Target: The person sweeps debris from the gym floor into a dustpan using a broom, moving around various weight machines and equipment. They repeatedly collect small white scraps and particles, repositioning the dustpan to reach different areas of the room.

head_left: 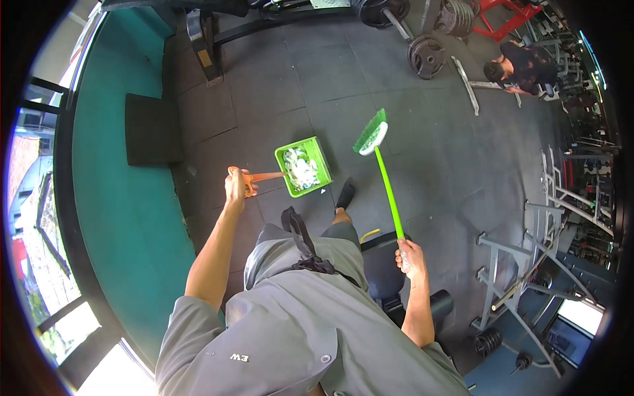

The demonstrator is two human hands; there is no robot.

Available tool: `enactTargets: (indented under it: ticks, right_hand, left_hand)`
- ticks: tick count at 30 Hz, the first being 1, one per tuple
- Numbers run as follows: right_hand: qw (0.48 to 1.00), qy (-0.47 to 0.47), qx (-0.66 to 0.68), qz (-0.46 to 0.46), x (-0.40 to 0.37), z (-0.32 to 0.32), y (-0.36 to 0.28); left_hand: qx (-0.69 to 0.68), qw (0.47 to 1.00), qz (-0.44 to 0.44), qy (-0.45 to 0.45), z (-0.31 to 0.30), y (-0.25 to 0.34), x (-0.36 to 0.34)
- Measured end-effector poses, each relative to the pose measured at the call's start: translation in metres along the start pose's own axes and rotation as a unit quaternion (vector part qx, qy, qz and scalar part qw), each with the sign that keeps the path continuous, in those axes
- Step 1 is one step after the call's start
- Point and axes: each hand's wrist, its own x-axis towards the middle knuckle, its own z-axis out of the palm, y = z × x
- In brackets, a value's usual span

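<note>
My left hand [236, 187] is closed around the orange handle of a green box-shaped dustpan [324, 160]. Inside the pan lies a heap of crumpled white paper-like waste [300, 169]. My right hand [411, 258] grips the bright green stick of a broom [387, 188]. Its white head with green bristles points away from me, to the right of the dustpan and apart from it. A small white scrap [323, 191] shows on the dark floor close to the pan's near edge.
A teal wall [119, 198] with a dark pad [152, 129] runs along the left, beside windows. Behind my right hand stands a black padded bench [384, 269]. Weight plates [426, 57] and metal racks [508, 254] line the far and right sides. A person [525, 68] sits at the upper right.
</note>
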Motion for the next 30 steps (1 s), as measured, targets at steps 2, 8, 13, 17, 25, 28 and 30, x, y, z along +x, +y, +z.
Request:
enactTargets:
  ticks: [2, 8, 13, 17, 25, 28, 30]
  right_hand:
    - [1.0, 0.015, 0.003, 0.016, -0.016, 0.013, 0.016]
    - [0.999, 0.029, 0.006, 0.045, -0.021, 0.056, 0.084]
    - [0.996, -0.011, 0.008, 0.089, 0.028, 0.1, 0.144]
    - [0.994, -0.052, -0.013, 0.097, 0.002, 0.113, 0.13]
    - [0.996, -0.037, -0.072, 0.044, -0.06, 0.087, 0.092]
    - [0.994, -0.025, -0.1, 0.027, -0.048, 0.09, 0.089]
    - [0.992, -0.013, -0.125, 0.022, -0.024, 0.1, 0.096]
  left_hand:
    - [0.027, 1.0, 0.004, -0.012, -0.02, 0.006, -0.003]
    - [0.122, 0.992, 0.003, -0.035, -0.041, 0.005, 0.008]
    - [0.146, 0.989, 0.014, -0.018, -0.032, -0.004, 0.015]
    - [0.169, 0.985, 0.019, -0.017, -0.029, 0.002, 0.033]
    - [0.153, 0.988, 0.034, 0.003, -0.029, -0.002, 0.032]
    - [0.148, 0.988, 0.035, 0.004, -0.031, -0.003, 0.032]
    - [0.144, 0.989, 0.034, 0.003, -0.032, -0.003, 0.033]
